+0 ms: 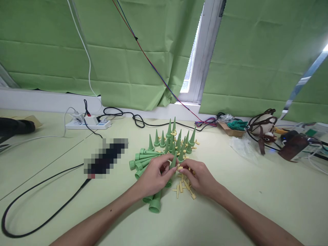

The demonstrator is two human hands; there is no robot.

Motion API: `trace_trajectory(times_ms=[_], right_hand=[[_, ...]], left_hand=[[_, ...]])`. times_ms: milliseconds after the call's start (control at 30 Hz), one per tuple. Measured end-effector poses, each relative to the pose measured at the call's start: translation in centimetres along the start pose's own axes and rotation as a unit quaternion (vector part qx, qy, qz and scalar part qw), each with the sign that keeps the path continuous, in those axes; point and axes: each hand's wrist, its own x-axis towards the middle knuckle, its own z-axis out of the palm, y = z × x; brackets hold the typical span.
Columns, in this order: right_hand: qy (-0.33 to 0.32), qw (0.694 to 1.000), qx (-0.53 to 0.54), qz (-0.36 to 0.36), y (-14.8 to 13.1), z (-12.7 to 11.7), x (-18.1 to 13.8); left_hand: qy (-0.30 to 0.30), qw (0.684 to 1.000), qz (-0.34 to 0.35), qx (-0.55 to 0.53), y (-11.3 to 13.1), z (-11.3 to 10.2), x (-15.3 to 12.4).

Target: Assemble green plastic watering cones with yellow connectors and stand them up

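My left hand (155,176) is closed round a green plastic cone (173,161), tip pointing up. My right hand (198,177) pinches a small cream plastic piece (180,167) against the cone's side. Behind my hands, several green cones (172,140) stand upright in a cluster, some with cream pieces fitted. More green cones (143,160) lie on their sides to the left, and one lies below my left hand (155,204). Loose cream pieces (183,190) are scattered under my right hand on the pale green table (230,205).
A white power strip (87,123) with plugs sits at the back left. A black cable (38,201) loops over the table's left part beside a blurred dark object (106,159). A brown-strapped bag (263,128), a cardboard tray (230,129) and clutter lie at the right. Green curtains hang behind.
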Motion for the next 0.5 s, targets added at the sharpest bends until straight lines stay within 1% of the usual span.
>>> trace_trajectory(times_ms=[367, 500], right_hand=[[0.004, 1.0, -0.024, -0.019, 0.09, 0.07, -0.07], [0.003, 1.0, -0.018, -0.007, -0.03, 0.06, -0.08]], left_hand=[[0.001, 1.0, 0.017, 0.014, 0.11, -0.07, 0.06], [0.003, 1.0, 0.015, 0.018, 0.05, -0.03, 0.06]])
